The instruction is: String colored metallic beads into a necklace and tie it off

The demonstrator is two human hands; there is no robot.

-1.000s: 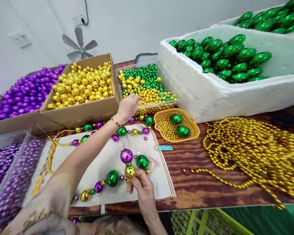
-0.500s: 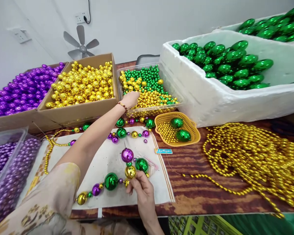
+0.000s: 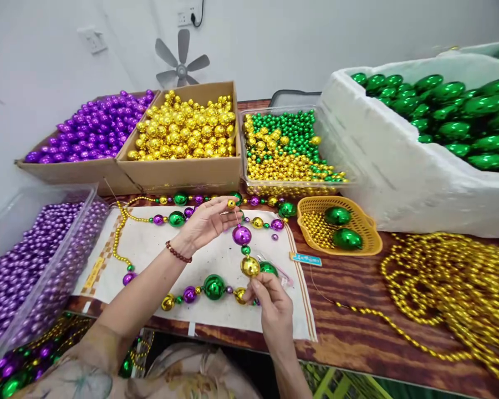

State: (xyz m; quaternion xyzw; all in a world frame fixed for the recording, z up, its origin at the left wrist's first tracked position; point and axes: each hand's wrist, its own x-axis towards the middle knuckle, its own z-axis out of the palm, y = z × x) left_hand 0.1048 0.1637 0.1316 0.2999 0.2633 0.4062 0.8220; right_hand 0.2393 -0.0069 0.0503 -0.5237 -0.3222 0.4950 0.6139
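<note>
My left hand (image 3: 208, 223) pinches a small gold bead (image 3: 231, 204) between thumb and forefinger, at the tip of a thin needle or thread. Just below it a purple bead (image 3: 242, 235), a small green bead (image 3: 245, 250) and a large gold bead (image 3: 250, 267) are strung in a row. The fingers of my right hand (image 3: 274, 307) are closed on that large gold bead. From there the bead strand runs left over the white cloth (image 3: 149, 321), with a big green bead (image 3: 214, 287) on it. Part of the strand is hidden behind my right hand.
Behind stand a box of purple beads (image 3: 95, 130), a box of gold beads (image 3: 183, 127) and a clear tub (image 3: 353, 176) of green and gold beads. An orange basket (image 3: 372, 244) and gold bead strings (image 3: 449, 288) lie right, below a white foam box (image 3: 399, 205).
My left hand has come back from the clear tub to the strand, now with a small gold bead in its fingers. My right hand keeps hold of the strand. The view has shifted left.
</note>
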